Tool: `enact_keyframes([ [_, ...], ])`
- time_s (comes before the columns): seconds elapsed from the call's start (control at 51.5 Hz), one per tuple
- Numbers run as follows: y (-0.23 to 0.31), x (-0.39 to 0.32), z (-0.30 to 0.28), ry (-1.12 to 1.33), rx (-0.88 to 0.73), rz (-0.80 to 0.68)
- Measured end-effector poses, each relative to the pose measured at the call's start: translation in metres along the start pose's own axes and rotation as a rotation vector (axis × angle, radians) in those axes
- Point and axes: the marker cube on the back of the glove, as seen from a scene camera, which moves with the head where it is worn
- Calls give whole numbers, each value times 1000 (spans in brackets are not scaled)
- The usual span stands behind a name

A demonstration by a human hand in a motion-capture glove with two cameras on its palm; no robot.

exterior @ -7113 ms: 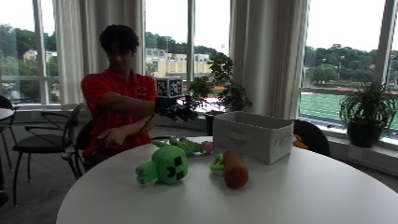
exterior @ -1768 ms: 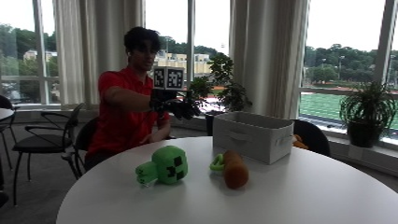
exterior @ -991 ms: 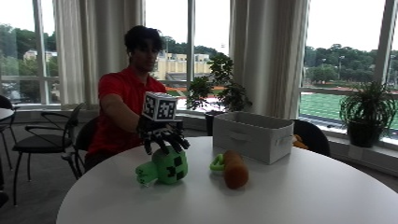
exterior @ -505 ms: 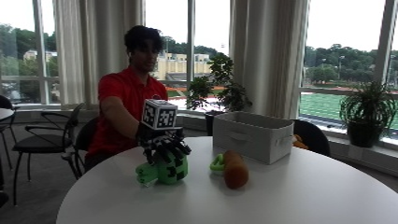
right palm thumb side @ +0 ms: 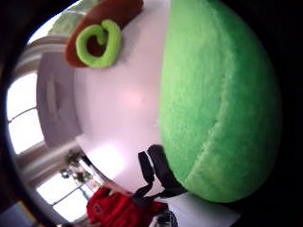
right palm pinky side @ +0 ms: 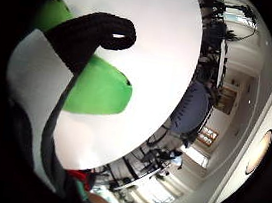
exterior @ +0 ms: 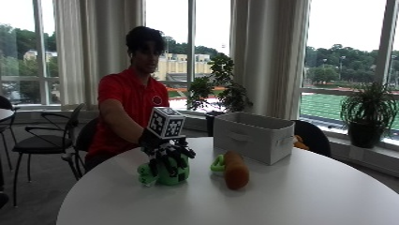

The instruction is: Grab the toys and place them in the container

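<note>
Fingers [exterior: 169,157] over green plush toy [exterior: 163,172]

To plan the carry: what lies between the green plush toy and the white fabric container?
The brown plush carrot with its green curled top, seen in the outside view.

The hands' [exterior: 167,157] fingers cover the green toy's [exterior: 163,172] top (grip unclear).

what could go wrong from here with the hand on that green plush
The gloved right hand sits spread over the top of the bulky green plush toy; gripped only from above, it might slip out on the lift. The brown toy lies between it and the white container, so a low carry could knock it.
</note>
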Motion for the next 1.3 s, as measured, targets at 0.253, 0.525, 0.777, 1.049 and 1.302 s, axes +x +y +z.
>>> enact_keyframes([
  [0.253, -2, 5, 8, 53, 67, -47],
  [0.525, -15, -2, 7, 45, 65, -82],
  [0.777, -21, -4, 4, 12, 122, -69],
  [1.049, -22, -5, 0, -65, 188, -36],
  [1.302, -11, -8, -19, -73, 214, -5],
])
